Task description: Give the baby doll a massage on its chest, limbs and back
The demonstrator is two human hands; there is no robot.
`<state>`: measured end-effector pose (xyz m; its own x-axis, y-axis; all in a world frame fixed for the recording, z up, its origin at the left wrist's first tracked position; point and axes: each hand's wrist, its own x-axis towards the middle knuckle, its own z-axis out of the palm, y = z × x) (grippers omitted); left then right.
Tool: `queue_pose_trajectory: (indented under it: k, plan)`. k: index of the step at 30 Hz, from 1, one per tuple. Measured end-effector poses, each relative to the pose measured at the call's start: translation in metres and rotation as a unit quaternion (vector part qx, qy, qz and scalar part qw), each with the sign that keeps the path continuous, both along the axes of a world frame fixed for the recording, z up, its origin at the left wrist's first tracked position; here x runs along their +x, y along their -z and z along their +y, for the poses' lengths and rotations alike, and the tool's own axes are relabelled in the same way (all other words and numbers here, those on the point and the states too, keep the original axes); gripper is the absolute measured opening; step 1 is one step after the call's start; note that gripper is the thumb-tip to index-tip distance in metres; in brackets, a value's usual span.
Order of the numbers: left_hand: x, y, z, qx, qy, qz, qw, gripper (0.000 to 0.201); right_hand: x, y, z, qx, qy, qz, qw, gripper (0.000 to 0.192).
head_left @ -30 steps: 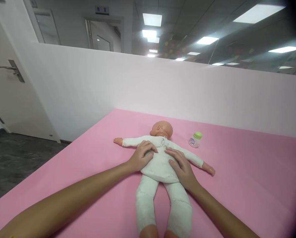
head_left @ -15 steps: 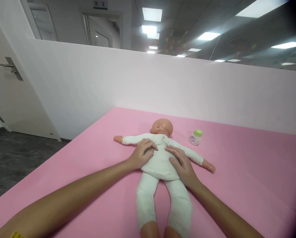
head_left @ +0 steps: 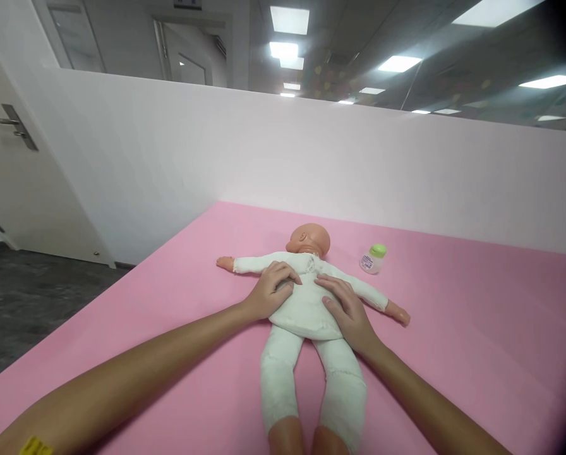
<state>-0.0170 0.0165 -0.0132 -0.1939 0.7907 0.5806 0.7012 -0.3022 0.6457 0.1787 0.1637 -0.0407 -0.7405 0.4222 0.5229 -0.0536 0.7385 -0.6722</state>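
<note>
A baby doll (head_left: 306, 303) in a white cloth suit lies on its back on the pink mat (head_left: 477, 328), arms spread, head turned to the left. My left hand (head_left: 270, 292) rests flat on the left side of its torso, fingers spread over the chest. Opposite it, my right hand (head_left: 347, 313) lies on the right side of the torso, fingers pointing toward the chest. Both hands press on the doll without lifting it. A small white bottle with a green cap (head_left: 373, 258) stands on the mat to the right of the doll's head.
A white partition wall (head_left: 311, 158) runs behind the mat. The mat's left edge drops to a dark floor (head_left: 27, 297). A white door with a metal handle (head_left: 12, 126) stands at the far left.
My hands stay on the doll's torso in almost the same pose. The view has tilted slightly, so everything sits a little higher in the picture.
</note>
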Motion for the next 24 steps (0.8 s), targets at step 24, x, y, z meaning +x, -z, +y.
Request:
queue_pose_trajectory:
  k: [24]
  plan:
    - [0.0,0.0011,0.001,0.002,0.005,-0.004,1.0,0.022,-0.0005,0.0039,0.0035,0.01,-0.002,0.004,1.0,0.036]
